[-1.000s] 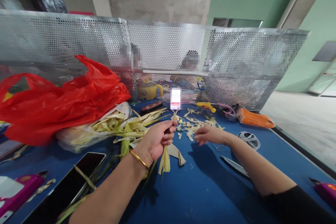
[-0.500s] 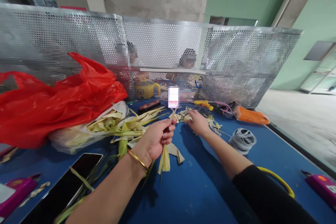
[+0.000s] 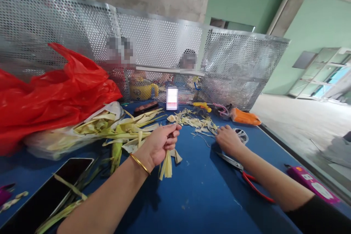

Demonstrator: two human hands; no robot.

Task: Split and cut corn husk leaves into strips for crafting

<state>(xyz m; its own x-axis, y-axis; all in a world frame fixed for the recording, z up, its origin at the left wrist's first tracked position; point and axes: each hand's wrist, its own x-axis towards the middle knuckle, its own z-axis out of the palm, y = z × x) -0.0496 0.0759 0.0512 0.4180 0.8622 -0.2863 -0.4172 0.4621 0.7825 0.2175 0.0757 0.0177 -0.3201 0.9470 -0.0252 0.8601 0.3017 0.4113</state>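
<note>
My left hand [image 3: 163,142] is closed around a bundle of pale corn husk [image 3: 166,168]; the husk fans out below the fist and a thin tip pokes up above it. Right of it, my right hand [image 3: 229,139] is low over the blue table, fingers bent and together. Whatever its fingertips hold, if anything, is hidden. Thin grey string [image 3: 204,139] runs up to those fingers. Just behind the hand is a spool of grey cord [image 3: 242,136], partly covered. Scissors [image 3: 236,162] with red handles lie beneath my right forearm.
Husk scraps [image 3: 200,121] lie ahead, and more corn husks [image 3: 117,128] spill from a plastic bag at left. A red bag [image 3: 55,98], dark phone [image 3: 52,193], yellow glue gun [image 3: 202,106], orange packet [image 3: 245,117] and purple device [image 3: 312,184] surround the hands. A perforated metal screen [image 3: 161,40] stands behind.
My right hand has moved right, from the husk scraps to beside the cord spool. The scissors now show more fully. My left hand still grips the husk; the view has shifted right.
</note>
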